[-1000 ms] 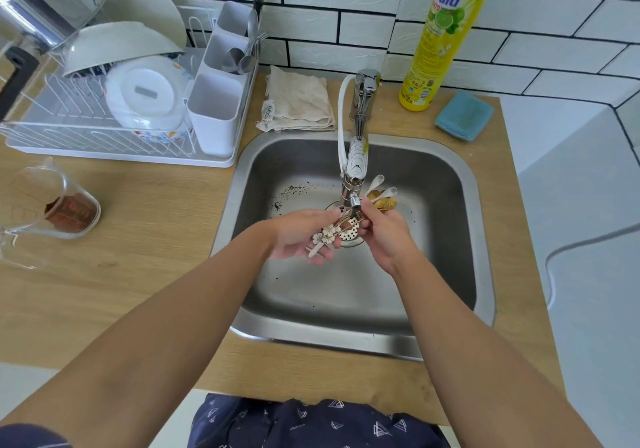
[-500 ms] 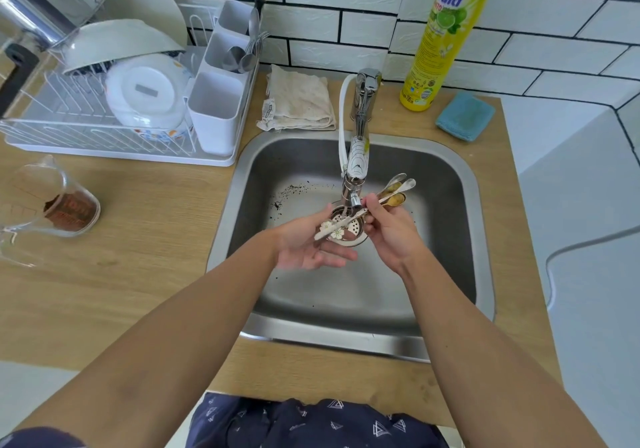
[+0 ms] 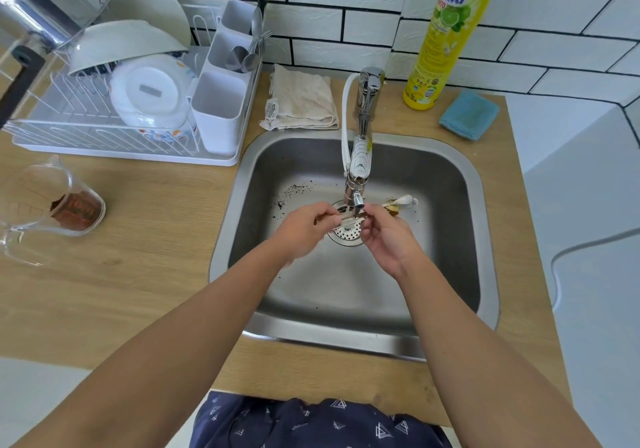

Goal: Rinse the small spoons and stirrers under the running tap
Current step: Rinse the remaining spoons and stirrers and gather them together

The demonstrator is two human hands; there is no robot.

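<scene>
Both hands are working over the sink [image 3: 450,184], right beneath the tap [image 3: 358,184]. My left hand [image 3: 301,231] is pinching one end of the small spoons and stirrers [image 3: 349,219], while my right hand [image 3: 388,239] is gripping the bundle nearer its far end, so the handles are bridging the gap between my hands just above the drain strainer [image 3: 346,234]. Pale and golden spoon bowls [image 3: 401,202] are sticking out beyond my right hand. Whether water is falling on them, I cannot tell. Dark specks [image 3: 292,193] are lying on the basin beyond my left hand. Further beyond that hand, on the tabletop [image 3: 156,239], a dish rack [image 3: 104,135] is sitting.
</scene>
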